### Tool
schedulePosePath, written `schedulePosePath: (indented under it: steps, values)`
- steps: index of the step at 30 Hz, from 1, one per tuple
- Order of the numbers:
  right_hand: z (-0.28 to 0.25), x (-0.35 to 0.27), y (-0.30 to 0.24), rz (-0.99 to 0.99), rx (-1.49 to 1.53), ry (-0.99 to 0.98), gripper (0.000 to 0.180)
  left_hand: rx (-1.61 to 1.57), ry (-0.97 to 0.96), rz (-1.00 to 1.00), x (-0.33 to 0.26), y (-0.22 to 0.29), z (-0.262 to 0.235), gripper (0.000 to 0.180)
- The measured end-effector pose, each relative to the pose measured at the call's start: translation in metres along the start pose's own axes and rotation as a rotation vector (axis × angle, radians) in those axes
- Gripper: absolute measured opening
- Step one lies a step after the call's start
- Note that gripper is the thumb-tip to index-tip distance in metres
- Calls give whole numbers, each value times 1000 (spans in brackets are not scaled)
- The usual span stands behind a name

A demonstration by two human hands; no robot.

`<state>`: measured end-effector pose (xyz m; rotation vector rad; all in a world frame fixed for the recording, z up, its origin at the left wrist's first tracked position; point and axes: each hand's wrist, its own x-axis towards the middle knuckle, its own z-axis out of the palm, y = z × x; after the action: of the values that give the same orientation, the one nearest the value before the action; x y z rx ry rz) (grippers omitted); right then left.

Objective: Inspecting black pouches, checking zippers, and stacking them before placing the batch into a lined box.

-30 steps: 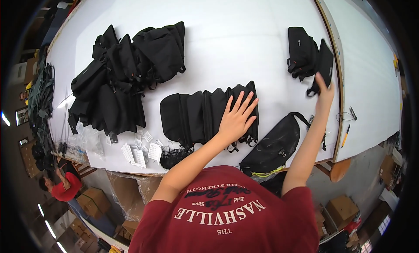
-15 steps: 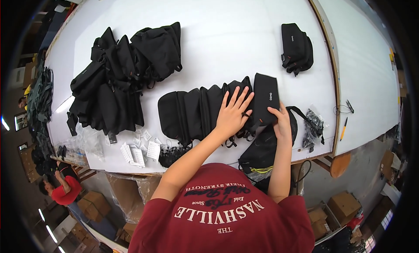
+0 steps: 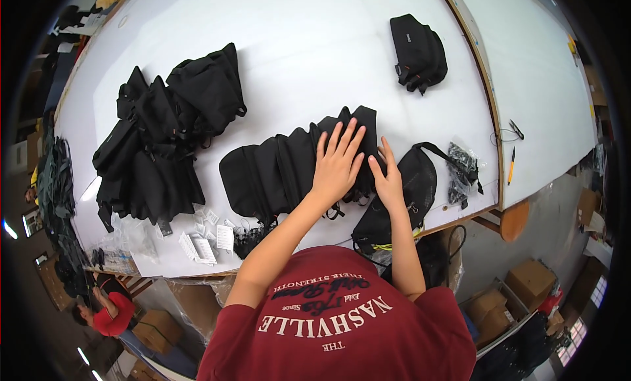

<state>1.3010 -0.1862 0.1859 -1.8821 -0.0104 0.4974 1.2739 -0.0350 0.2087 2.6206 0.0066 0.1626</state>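
Note:
A row of black fabric pouches (image 3: 263,174) stands packed side by side near the table's front edge. My left hand (image 3: 336,167) lies on top of the row toward its right end, fingers spread. At that end my right hand (image 3: 389,180) rests against the side of the last black pouch (image 3: 366,128), its fingers stretched and apart. Just right of this hand lies a larger black bag (image 3: 415,184) with a strap and a yellow-green edge, partly hidden by my forearm.
Black bags (image 3: 158,144) form a heap at the left. More pouches (image 3: 419,56) stand at the far right. White paper tags (image 3: 204,246) and clear plastic lie near the front edge. A plastic bag of black parts (image 3: 463,174), an orange pen (image 3: 511,165) and small snips (image 3: 516,129) lie rightward.
The end pouch, gripped by my right hand before, now sits against the row. My right hand has let go and its fingers have straightened. The whole view has shifted slightly.

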Motion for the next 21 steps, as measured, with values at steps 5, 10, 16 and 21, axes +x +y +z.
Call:
schedulePosePath:
  steps: [5, 10, 16, 21]
  values:
    - [0, 1, 9, -78, 75, -89, 59, 19, -22, 136, 19, 5, 12, 53]
    - [-22, 12, 7, 111, 3, -291, 73, 161, -60, 112, 23, 4, 28, 54]
    - [-73, 130, -37, -288, -316, 322, 43, 188, -101, 92, 21, 4, 16, 53]
    - [-82, 233, -61, -296, -798, 777, 56, 138, -100, 120, 22, 11, 24, 52]
